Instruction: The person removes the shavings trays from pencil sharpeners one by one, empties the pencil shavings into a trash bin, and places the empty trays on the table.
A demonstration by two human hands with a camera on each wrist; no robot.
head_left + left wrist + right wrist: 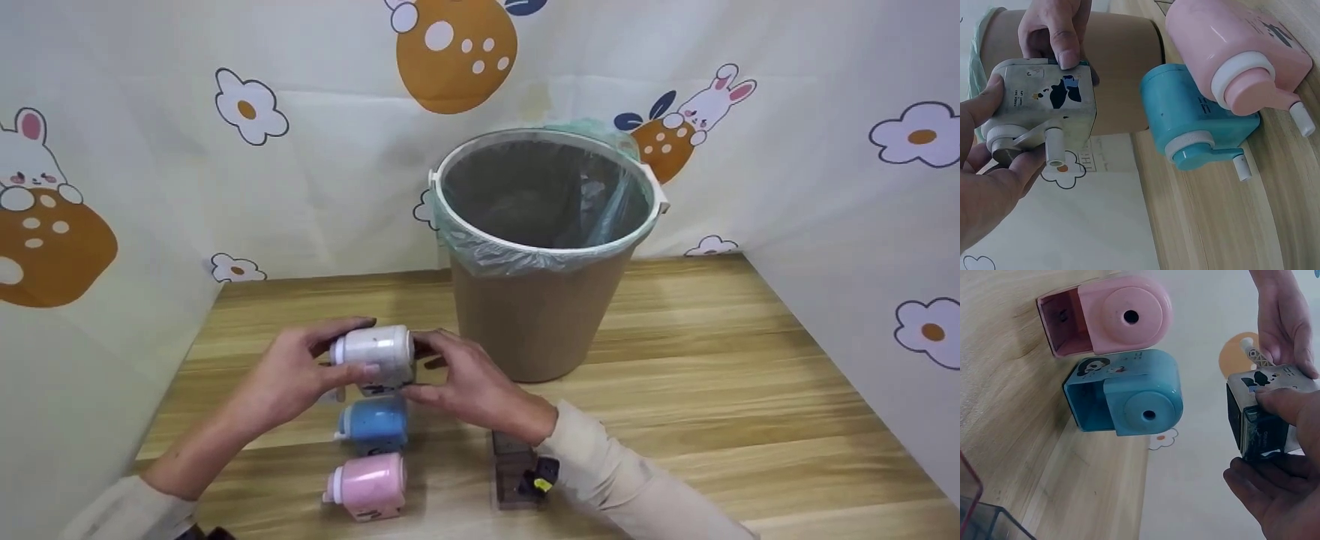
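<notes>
Both hands hold a whitish hand-crank pencil sharpener [384, 346] raised above the table. My left hand [296, 369] grips its crank end, thumb on the near side. At the opposite end, my right hand [474, 381] holds it between thumb and fingers, around the dark see-through shavings drawer [1265, 433]. The white crank handle [1055, 147] points away from the body. Just nearer than the hands sits a blue sharpener [377, 421], and nearer still a pink sharpener [371, 484]. An open hollow shows in the drawer place of both in the right wrist view.
A tall brown bin [536, 315] with a pale green bag liner stands behind the right hand. See-through plastic boxes [517, 480] lie on the wooden table [720, 390] below the right wrist, partly covered by it. Patterned cloth walls [330, 187] enclose the back and sides.
</notes>
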